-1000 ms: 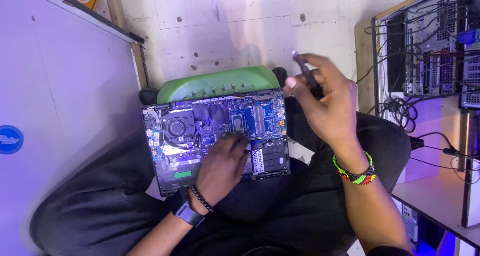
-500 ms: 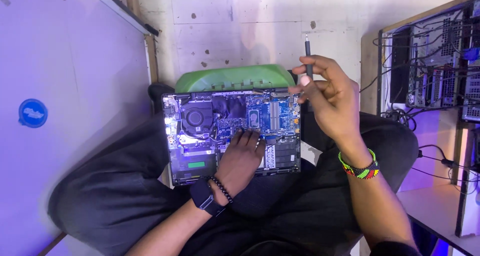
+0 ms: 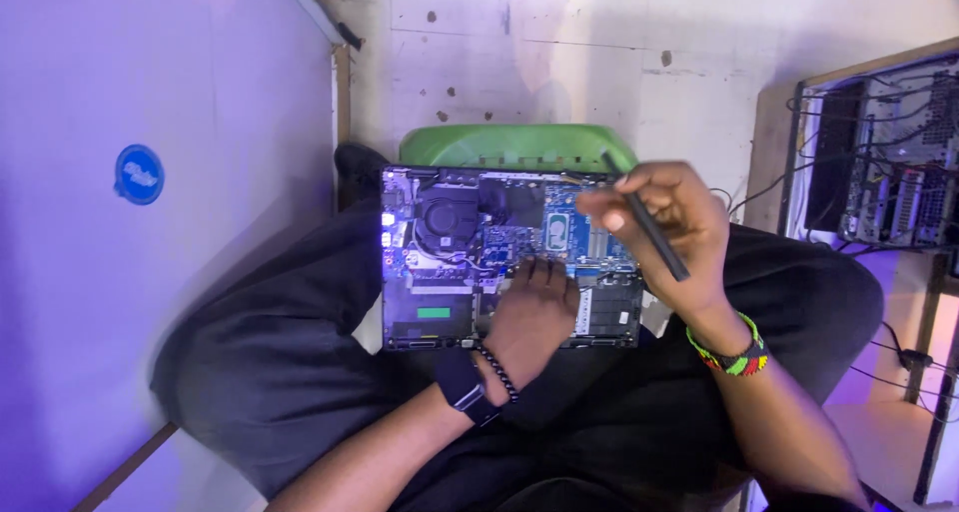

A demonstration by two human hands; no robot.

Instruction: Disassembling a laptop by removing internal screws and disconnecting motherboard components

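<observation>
Since half a second ago the right hand (image 3: 664,222) has come down from above the far edge of the opened laptop (image 3: 509,257) and now hangs low over the board's right end, its fingers closed around a slim dark screwdriver (image 3: 644,217) whose shaft runs slantwise from the fingertips back toward the wrist with its beaded bracelet (image 3: 729,352). Just left of that grip lies the exposed motherboard with its round cooling fan (image 3: 447,222) further left again. The left hand (image 3: 534,312) rests flat on the near middle of the laptop's underside, fingers together and pressing on the board rather than clasping anything; its wrist carries a dark watch (image 3: 460,387). The laptop sits across the person's lap on dark trousers, with a green plastic stool (image 3: 514,144) just beyond it. Judging by the posture, the tool is being brought to a screw near the right end of the board while the other hand steadies the chassis. The next move would call for seating the tip squarely before turning. Off beyond the tool hand stands an open desktop computer case (image 3: 889,162) with loose cables.
</observation>
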